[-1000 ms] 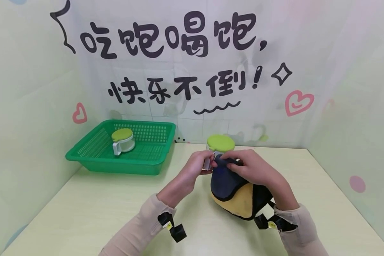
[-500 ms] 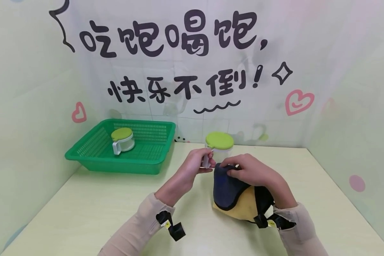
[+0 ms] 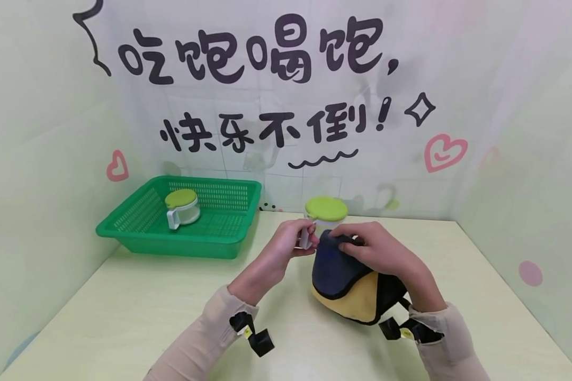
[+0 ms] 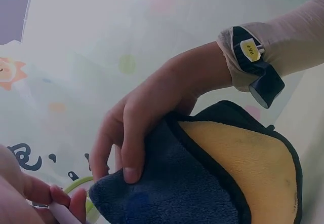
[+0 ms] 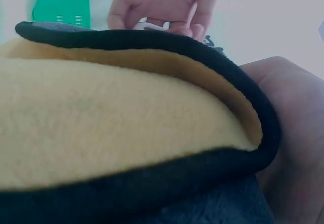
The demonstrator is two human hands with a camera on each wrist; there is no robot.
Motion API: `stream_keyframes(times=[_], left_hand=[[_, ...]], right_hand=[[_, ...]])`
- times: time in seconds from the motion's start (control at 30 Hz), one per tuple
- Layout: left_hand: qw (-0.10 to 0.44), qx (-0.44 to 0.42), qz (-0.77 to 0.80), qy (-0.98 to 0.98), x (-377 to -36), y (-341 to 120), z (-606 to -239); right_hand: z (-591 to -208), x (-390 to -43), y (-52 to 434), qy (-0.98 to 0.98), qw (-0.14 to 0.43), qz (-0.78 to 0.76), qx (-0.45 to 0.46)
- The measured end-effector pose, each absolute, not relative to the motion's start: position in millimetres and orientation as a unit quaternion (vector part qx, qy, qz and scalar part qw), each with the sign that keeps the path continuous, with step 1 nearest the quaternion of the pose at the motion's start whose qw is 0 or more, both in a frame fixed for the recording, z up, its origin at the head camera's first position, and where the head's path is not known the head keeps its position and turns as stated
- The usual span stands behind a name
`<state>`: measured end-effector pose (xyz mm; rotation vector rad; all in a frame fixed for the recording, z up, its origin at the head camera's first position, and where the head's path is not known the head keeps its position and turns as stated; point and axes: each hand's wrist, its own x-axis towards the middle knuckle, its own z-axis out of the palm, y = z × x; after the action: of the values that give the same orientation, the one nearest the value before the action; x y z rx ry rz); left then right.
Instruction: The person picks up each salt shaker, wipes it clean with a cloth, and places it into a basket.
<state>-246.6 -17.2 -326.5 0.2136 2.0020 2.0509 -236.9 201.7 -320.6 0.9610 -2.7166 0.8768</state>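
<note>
The person's left hand (image 3: 289, 244) was pinching the white plastic handle (image 3: 305, 238) of a small clear jar with a round lime-green lid (image 3: 326, 209), and kept the jar standing on the pale yellow worktop (image 3: 124, 312). The right hand (image 3: 376, 250) was closed on a thick cloth, dark blue on one face and yellow on the other with a black border (image 3: 348, 286), and pressed it against the side of the jar that faced the person.

Compared with half a second before, the change was small. The cloth had come up a little higher on the jar wall, and the right hand with it, so that less of the clear body showed under the lid. One second before, the cloth had stood at almost the same height as at this moment, so the hand seemed to go down and up again. To me this looked like a rubbing stroke on the jar, with the left hand only holding it steady. In the left wrist view, the fingers of the right hand (image 4: 132, 153) lay curled over the blue edge of the cloth.

Well to the left of the left hand, a green plastic basket with a perforated wall (image 3: 138, 222) stood on the worktop. A second jar of the same kind (image 3: 182, 208) sat inside it and had not moved.
</note>
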Motion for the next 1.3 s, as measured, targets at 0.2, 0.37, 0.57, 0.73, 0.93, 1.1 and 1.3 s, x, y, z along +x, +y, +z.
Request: stream_keyframes(times=[0.2, 0.37, 0.57, 0.73, 0.93, 1.1, 1.3], left_hand=[[0.134, 0.076, 0.728, 0.668, -247.2, -22.6, -324.5], [0.133, 0.066, 0.74, 0.656, -247.3, -24.8, -321.8], [0.135, 0.069, 0.724, 0.672, -248.1, -23.2, -322.9], [0.14, 0.066, 0.716, 0.681, -249.3, -21.9, -324.7], [0.144, 0.063, 0.718, 0.679, -249.8, -23.6, -323.5], [0.149, 0.061, 0.723, 0.672, -249.7, -24.7, -322.8], [0.15, 0.056, 0.73, 0.664, -249.4, -25.1, -322.9]], right_hand=[[-326.3, -240.6, 199.6, -0.905, 0.022, 0.267, 0.331], [-326.7, -241.0, 199.8, -0.907, 0.019, 0.26, 0.331], [-323.8, -238.0, 201.5, -0.907, 0.063, 0.264, 0.323], [-319.9, -235.6, 204.0, -0.899, 0.114, 0.279, 0.318], [-318.2, -235.1, 203.6, -0.898, 0.097, 0.285, 0.32], [-321.8, -237.9, 200.9, -0.904, 0.03, 0.272, 0.327], [-324.9, -240.1, 200.8, -0.905, 0.002, 0.258, 0.338]])
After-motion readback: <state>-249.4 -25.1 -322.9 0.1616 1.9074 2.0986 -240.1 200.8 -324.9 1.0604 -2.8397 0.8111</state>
